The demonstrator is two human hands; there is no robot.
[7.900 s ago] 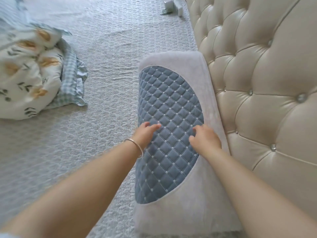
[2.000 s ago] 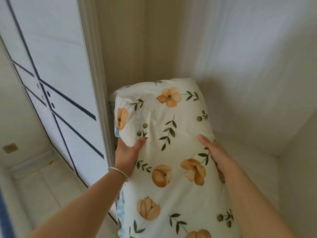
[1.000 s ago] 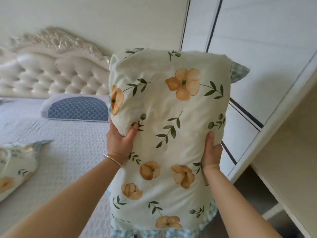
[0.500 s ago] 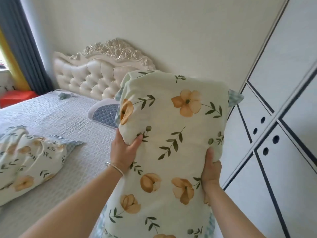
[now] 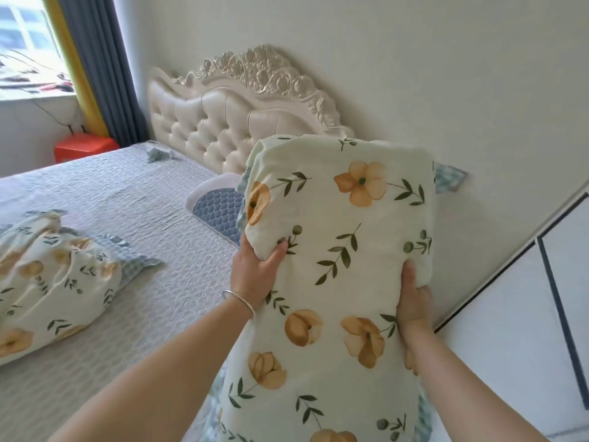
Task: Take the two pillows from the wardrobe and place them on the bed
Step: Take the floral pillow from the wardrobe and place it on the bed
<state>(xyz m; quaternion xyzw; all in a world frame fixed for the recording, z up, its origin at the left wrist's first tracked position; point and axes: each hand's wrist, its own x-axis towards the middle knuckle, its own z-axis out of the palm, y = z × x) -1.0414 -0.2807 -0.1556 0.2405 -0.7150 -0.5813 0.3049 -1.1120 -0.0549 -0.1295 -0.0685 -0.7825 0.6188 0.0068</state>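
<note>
I hold a cream floral pillow [image 5: 338,269] upright in front of me, above the bed's right edge. My left hand [image 5: 255,272] grips its left side, a bangle on the wrist. My right hand [image 5: 412,301] grips its right side. The bed [image 5: 134,199] with a grey quilted cover stretches to the left. A blue-and-grey quilted pillow [image 5: 216,208] lies against the tufted headboard [image 5: 223,122], partly hidden behind the held pillow. The white wardrobe [image 5: 526,314] with dark lines stands at the right.
Another floral pillow [image 5: 54,282] lies on the bed at the left. A small pale cloth [image 5: 157,153] sits near the headboard. A red box [image 5: 84,148], dark curtain [image 5: 102,65] and window [image 5: 28,43] are beyond the bed.
I have turned left from the wardrobe toward the bed, carrying the floral pillow from the wardrobe; more of the headboard, window and bed now show. Both hands keep their grip.
</note>
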